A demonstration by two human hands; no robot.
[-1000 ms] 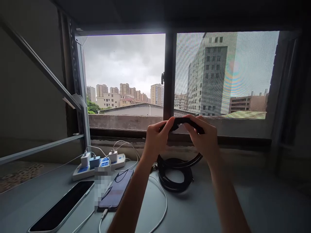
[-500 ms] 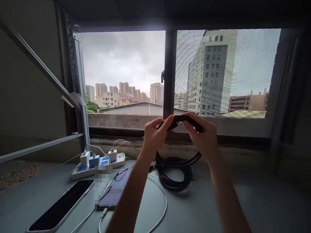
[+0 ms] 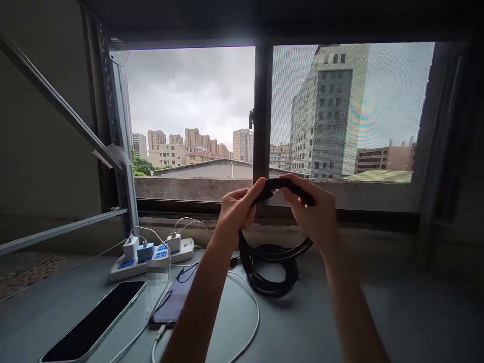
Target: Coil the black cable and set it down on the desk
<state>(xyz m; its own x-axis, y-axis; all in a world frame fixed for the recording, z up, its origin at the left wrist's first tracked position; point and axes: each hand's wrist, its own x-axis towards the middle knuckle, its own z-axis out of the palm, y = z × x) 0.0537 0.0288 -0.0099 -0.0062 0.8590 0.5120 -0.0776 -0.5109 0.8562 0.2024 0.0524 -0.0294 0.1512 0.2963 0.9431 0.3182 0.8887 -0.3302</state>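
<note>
A black coiled cable [image 3: 273,254] is raised upright in front of a window, its lower loops resting on the grey table [image 3: 397,317]. My left hand [image 3: 236,214] grips the coil's upper left, fingers wrapped round it. At the upper right my right hand [image 3: 315,212] is closed over the top of the same coil. The thumbs nearly meet at the top of the loop.
A white power strip [image 3: 151,254] with several chargers plugged in lies at the left. Two phones, one [image 3: 94,320] at the near left and one [image 3: 174,302] beside my left forearm, lie flat with white charging cables [image 3: 251,322]. Behind stands the window frame [image 3: 261,116].
My left hand has slid down and curled tighter round the coil's left side. The view has shifted slightly left.
</note>
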